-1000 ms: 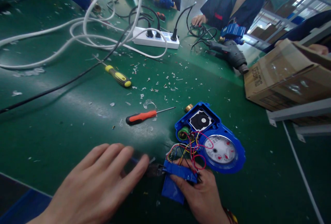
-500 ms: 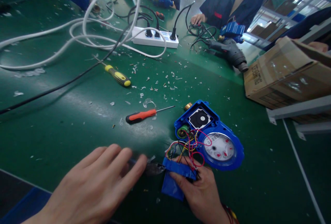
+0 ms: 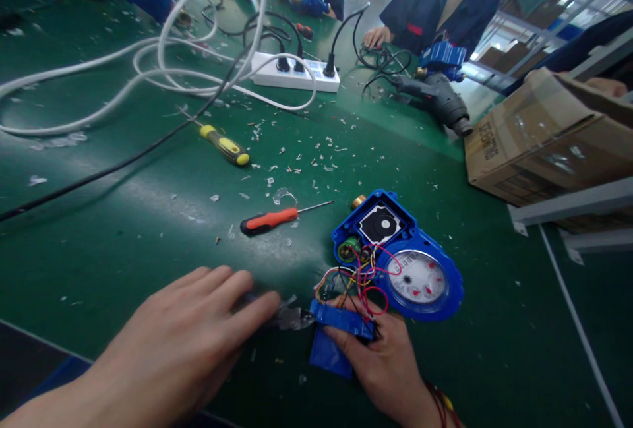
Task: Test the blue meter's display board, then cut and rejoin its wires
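Observation:
My right hand (image 3: pixel 383 362) grips a blue plastic module (image 3: pixel 341 319) with a flat blue flap below it. Several coloured wires (image 3: pixel 359 276) run from the module to an opened blue water meter (image 3: pixel 420 283), which lies on the table with its round dial facing up. My left hand (image 3: pixel 198 329) is closed around pliers (image 3: pixel 294 316), whose handles are mostly hidden by the fingers. The dark metal jaws touch or nearly touch the left end of the module. Whether they bite on anything I cannot tell.
An orange-black screwdriver (image 3: pixel 270 220) and a yellow one (image 3: pixel 225 146) lie on the green table among clear plastic scraps. Behind are a white power strip (image 3: pixel 297 74), looping cables, and a heat gun (image 3: pixel 438 98). A cardboard box (image 3: pixel 534 131) stands right; co-workers sit opposite.
Both hands stay at nearly the same place. My left hand with the pliers has turned and shifted slightly; the module and meter have barely moved in view.

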A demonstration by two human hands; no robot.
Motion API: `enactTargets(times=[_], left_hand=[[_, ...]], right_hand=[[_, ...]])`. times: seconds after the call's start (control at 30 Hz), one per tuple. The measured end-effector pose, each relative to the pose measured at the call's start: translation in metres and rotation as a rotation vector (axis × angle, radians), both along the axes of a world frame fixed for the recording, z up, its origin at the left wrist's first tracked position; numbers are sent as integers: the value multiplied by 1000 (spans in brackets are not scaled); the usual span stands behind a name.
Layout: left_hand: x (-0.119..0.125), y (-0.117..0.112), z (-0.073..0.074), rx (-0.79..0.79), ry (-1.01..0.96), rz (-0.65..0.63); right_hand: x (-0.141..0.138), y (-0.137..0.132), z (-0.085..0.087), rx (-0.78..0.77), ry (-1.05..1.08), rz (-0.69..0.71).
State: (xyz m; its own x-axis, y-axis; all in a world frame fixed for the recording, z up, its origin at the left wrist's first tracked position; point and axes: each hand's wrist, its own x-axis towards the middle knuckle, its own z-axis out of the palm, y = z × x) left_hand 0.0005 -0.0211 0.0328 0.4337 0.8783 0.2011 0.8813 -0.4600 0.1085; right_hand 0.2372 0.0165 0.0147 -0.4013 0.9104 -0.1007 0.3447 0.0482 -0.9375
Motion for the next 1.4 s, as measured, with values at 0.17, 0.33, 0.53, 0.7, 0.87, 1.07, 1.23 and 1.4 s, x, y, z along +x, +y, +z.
enactTargets(times=[0.17, 0.33, 0.53, 0.7, 0.87, 1.07, 1.23, 1.4], left_hand=[[-2, 5, 2, 15, -9, -25], [-4, 5, 0, -92, -72, -10], [-6, 8, 0, -127, -61, 38], [-6, 3, 2, -133, -3, 89], [7, -6, 3, -153, -80, 139], [14, -3, 2, -77, -41, 83], [12, -2, 3, 7, 7, 35], [14, -1, 7, 1, 59, 15]], right_hand=[[0, 0, 0, -72, 4, 33], [2, 1, 0, -55, 0, 46], [2, 0, -1, -21, 4, 44], [2, 0, -3, -44, -4, 30], [1, 0, -3, -45, -6, 25], [1, 0, -1, -49, -4, 32], [0, 0, -2, -39, 21, 12], [0, 0, -1, -57, 16, 38]])
